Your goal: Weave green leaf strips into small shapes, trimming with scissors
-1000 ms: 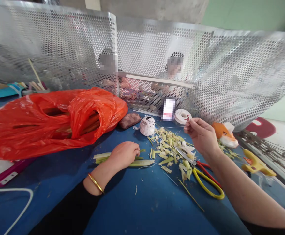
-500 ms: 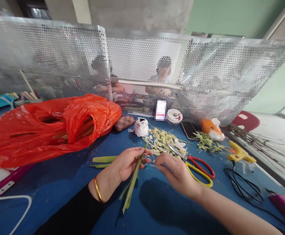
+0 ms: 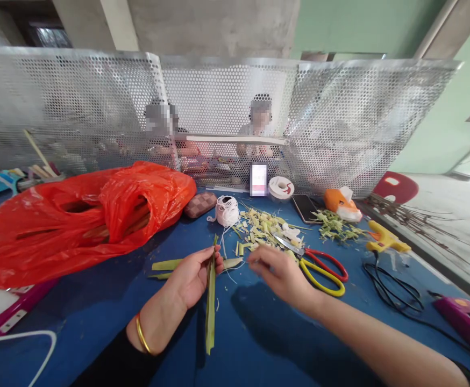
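My left hand (image 3: 192, 274) is closed on a long green leaf strip (image 3: 210, 303), held upright above the blue table (image 3: 251, 344). My right hand (image 3: 277, 271) hovers just right of it with fingers pinched together; a thin white thread (image 3: 230, 266) seems to run from it toward the strip. More green strips (image 3: 166, 265) lie flat on the table behind my left hand. A ball of white thread (image 3: 227, 210) sits further back.
A large orange plastic bag (image 3: 73, 220) fills the left. Cut leaf scraps (image 3: 263, 228), red-and-yellow scissors (image 3: 319, 266), a tape roll (image 3: 280, 188), a phone (image 3: 306, 208), a yellow glue gun (image 3: 386, 240) with black cable lie right. A perforated metal screen (image 3: 219, 107) stands behind, with people beyond it.
My left hand lifted a leaf strip off the table and turned it upright. My right hand came down from near the tape roll to beside the strip.
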The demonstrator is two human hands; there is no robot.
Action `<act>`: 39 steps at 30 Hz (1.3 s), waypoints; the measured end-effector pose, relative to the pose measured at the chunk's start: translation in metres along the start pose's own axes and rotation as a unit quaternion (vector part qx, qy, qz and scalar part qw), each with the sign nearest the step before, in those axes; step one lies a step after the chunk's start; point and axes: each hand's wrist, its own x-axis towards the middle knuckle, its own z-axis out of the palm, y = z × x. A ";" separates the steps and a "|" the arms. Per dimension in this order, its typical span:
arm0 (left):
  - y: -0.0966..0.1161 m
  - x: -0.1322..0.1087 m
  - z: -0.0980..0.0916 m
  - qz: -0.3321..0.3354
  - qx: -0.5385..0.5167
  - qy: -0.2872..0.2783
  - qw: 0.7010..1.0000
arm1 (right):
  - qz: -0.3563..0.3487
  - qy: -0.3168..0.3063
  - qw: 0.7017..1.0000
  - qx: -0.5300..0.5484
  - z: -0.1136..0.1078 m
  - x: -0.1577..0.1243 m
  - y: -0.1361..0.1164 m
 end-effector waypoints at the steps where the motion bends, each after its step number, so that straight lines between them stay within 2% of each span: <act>1: 0.001 0.000 0.000 0.001 -0.001 0.002 1.000 | 0.044 0.036 0.997 -0.050 0.004 0.013 0.006; 3: 0.001 -0.001 0.000 0.002 0.000 0.003 1.000 | 0.064 0.045 0.993 -0.083 0.016 0.042 0.018; 6: 0.003 0.000 0.000 0.009 -0.004 0.002 1.000 | 0.056 0.007 0.992 -0.115 0.037 0.077 0.031; 8: 0.006 0.001 -0.001 0.017 -0.011 0.002 1.000 | 0.036 -0.041 0.991 -0.126 0.045 0.087 0.037; 10: 0.010 0.003 -0.004 0.026 -0.020 0.001 0.999 | 0.020 -0.085 0.987 -0.134 0.042 0.087 0.045; 13: 0.014 0.005 -0.007 0.033 -0.033 0.001 0.999 | 0.034 -0.104 0.983 -0.150 0.017 0.076 0.062; 18: 0.015 0.004 -0.010 0.035 -0.044 -0.001 0.998 | 0.129 -0.039 0.976 -0.172 -0.041 0.049 0.097; 21: 0.015 0.004 -0.009 0.036 -0.046 0.000 0.998 | 0.181 0.008 0.966 -0.186 -0.067 0.017 0.107; 23: 0.015 0.004 -0.009 0.037 -0.047 -0.003 0.998 | 0.208 0.010 0.957 -0.203 -0.078 -0.013 0.106; 25: 0.016 0.004 -0.009 0.038 -0.050 -0.007 0.998 | 0.222 -0.023 0.950 -0.218 -0.082 -0.045 0.101; 27: 0.016 0.004 -0.008 0.036 -0.052 -0.008 0.998 | 0.215 -0.096 0.937 -0.258 -0.081 -0.069 0.094; 29: 0.017 0.004 -0.008 0.033 -0.050 -0.005 0.998 | 0.227 -0.114 0.927 -0.275 -0.079 -0.082 0.089; 35: 0.015 0.004 -0.008 0.030 -0.048 -0.006 0.998 | 0.267 -0.130 0.913 -0.279 -0.080 -0.079 0.087; 39: 0.015 0.005 -0.008 0.026 -0.052 -0.005 0.998 | 0.264 -0.134 0.932 -0.211 -0.088 -0.086 0.083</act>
